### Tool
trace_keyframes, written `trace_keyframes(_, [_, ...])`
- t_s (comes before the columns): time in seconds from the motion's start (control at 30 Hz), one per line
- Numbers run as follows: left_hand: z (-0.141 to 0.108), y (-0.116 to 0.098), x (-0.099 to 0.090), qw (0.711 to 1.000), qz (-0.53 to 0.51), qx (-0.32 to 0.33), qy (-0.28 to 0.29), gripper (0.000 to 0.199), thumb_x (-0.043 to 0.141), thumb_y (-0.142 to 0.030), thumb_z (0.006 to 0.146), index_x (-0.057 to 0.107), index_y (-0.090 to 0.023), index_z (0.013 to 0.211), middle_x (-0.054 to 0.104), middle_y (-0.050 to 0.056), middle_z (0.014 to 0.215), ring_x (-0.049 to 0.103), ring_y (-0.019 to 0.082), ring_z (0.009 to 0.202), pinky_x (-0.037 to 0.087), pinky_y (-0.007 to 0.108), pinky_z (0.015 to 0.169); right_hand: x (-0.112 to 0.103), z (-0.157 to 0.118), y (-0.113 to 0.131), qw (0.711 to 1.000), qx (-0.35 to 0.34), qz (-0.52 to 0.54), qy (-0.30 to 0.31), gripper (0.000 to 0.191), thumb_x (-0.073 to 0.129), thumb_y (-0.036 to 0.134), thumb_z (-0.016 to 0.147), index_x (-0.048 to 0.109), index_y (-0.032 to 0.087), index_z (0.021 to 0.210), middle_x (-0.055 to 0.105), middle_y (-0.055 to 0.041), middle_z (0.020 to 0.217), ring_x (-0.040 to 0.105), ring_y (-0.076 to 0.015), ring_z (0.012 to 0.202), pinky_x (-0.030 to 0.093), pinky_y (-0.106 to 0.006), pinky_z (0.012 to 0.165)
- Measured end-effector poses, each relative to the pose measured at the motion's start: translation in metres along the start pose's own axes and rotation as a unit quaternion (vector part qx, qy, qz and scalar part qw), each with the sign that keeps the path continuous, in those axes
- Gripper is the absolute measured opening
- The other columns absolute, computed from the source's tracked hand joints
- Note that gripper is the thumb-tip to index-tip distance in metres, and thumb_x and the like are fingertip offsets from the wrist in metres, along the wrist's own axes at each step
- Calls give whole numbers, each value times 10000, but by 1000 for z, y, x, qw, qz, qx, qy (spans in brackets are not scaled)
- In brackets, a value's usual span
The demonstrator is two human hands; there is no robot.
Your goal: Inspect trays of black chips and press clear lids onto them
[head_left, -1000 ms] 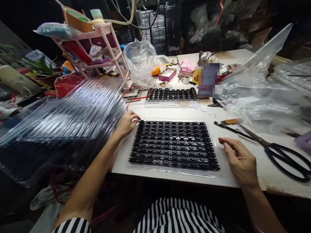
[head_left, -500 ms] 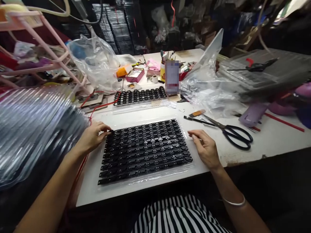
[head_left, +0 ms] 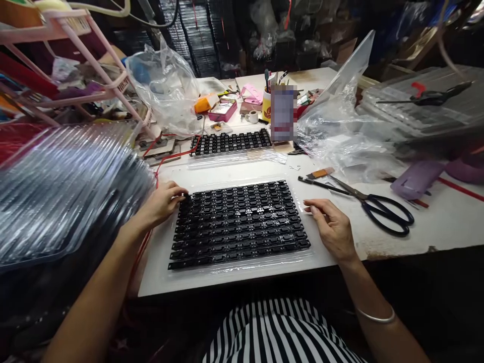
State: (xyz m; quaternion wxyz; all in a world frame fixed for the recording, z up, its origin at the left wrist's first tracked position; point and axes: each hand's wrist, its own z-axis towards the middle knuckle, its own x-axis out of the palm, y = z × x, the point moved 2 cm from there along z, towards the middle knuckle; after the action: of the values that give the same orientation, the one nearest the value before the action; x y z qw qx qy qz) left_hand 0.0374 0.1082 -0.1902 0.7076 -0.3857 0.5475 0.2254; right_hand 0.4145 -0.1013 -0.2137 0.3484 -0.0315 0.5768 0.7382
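Observation:
Rows of black circuit board strips (head_left: 242,227) lie side by side in a clear plastic tray (head_left: 234,264) on the white table. At the far left corner of the tray, my left hand (head_left: 166,201) pinches the end of the farthest black circuit board strip between thumb and fingers. My right hand (head_left: 330,227) is beside the tray's right edge, its fingers loosely bent, with a small gap to the thumb and nothing visible between them. Several small components in the middle rows shine brighter than the others.
Behind is a second tray of black boards (head_left: 230,142). Black-handled scissors (head_left: 389,212) and an orange cutter (head_left: 320,173) lie to the right. Stacked clear trays (head_left: 75,186) stand at left beneath a pink rack (head_left: 113,85). Plastic bags (head_left: 340,136) and a yellow cup (head_left: 266,106) sit farther back.
The view has turned, so the whole scene sits farther right and slightly higher. Both hands keep nearly the same places beside the tray, the left still at the strip's end.

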Motion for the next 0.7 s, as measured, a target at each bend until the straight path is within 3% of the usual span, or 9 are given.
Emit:
trace_keyframes(0.2, [-1, 1, 6, 1000, 14, 10, -4, 311, 429, -293, 793, 691, -176, 912, 576, 97, 855, 533, 245, 824, 455, 417, 797, 1, -1, -2, 1000, 9, 1, 0, 201, 499, 280, 915, 649, 216, 1032, 637, -53, 1025, 653, -184, 866, 530, -341, 769])
trace_keyframes(0.37, [-4, -3, 4, 1000, 10, 8, -1, 343, 398, -294, 838, 690, -159, 957, 573, 82, 857, 553, 205, 810, 468, 356, 780, 0, -2, -3, 1000, 10, 1, 1, 196, 513, 287, 911, 653, 224, 1033, 640, -43, 1030, 655, -177, 857, 526, -335, 772])
trace_keyframes(0.7, [-2, -9, 2, 998, 0, 25, -54, 246, 451, -285, 839, 672, -194, 784, 596, 63, 823, 540, 198, 802, 454, 347, 759, 0, -2, -3, 1000, 8, -2, 1, 196, 514, 298, 909, 657, 232, 1027, 642, -44, 1028, 653, -180, 863, 526, -328, 746])
